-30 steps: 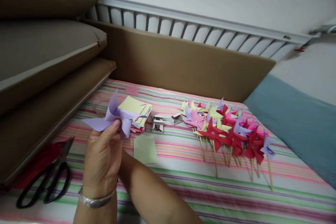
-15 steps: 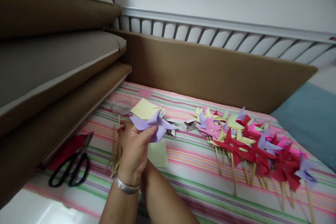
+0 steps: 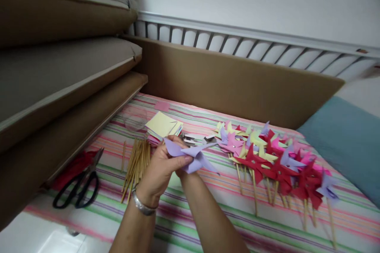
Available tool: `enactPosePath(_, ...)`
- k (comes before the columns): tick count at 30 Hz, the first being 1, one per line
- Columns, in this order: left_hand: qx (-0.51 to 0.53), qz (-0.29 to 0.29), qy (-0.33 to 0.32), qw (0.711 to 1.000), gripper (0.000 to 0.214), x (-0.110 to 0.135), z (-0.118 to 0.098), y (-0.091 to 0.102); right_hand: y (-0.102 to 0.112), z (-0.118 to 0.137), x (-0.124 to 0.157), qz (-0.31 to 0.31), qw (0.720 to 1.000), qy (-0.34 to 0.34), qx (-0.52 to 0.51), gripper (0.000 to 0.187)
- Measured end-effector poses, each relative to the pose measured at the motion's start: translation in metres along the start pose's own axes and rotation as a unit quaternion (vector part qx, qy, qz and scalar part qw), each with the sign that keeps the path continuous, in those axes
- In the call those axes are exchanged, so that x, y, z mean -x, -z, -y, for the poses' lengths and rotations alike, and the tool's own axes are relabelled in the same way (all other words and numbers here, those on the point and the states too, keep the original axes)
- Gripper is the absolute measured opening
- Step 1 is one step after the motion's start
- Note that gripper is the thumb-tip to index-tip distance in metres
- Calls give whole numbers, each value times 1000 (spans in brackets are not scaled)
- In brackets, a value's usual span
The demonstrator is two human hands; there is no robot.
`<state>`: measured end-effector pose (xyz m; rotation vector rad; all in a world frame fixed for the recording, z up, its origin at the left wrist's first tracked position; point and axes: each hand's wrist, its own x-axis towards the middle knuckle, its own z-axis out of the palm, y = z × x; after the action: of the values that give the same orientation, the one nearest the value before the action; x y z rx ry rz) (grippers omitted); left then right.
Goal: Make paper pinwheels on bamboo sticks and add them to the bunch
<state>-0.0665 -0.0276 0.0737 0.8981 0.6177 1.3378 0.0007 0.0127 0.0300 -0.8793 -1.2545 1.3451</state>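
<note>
My left hand (image 3: 164,166), with a silver bracelet at the wrist, pinches a purple paper pinwheel (image 3: 202,161), thumb pressed near its centre. My right hand (image 3: 184,175) is behind and below the pinwheel, its fingers mostly hidden, so what it may hold does not show. To the left lies a bundle of thin wooden sticks (image 3: 138,162), with a single stick (image 3: 124,156) apart from it. Just beyond my hands sits a stack of coloured paper squares (image 3: 162,124). A pale green paper (image 3: 175,182) is partly covered by my hands.
Finished pinwheels on sticks (image 3: 279,166) crowd the right side of the striped cloth (image 3: 178,221). Black-handled scissors (image 3: 80,185) rest at left by red material (image 3: 74,168). A clear container (image 3: 135,118) and a pink square (image 3: 162,106) lie farther back. Stacked cushions (image 3: 71,67) border the left.
My right hand has drawn back from the sticks at left to behind the pinwheel. My left hand and the purple pinwheel have shifted right and slightly down, uncovering the stick bundle.
</note>
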Motion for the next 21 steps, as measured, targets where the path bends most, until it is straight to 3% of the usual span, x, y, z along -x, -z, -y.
enactPosePath(4,-24,43,19,999,12,-2,5,6,76,8,32,-69,996,-41,-43,25)
enactPosePath(8,-86,80,80,990,15,-10,31,6,119,14,76,-110,986,-78,-94,23)
enactPosePath(12,-159,143,96,972,14,-15,54,-3,132,18,91,-150,981,-91,-77,21)
enactPosePath(16,-208,187,55,958,9,-16,62,-13,136,23,89,-174,978,-92,-75,19)
enactPosePath(21,-258,199,-31,945,5,-16,68,-22,138,30,87,-148,984,-73,-71,17)
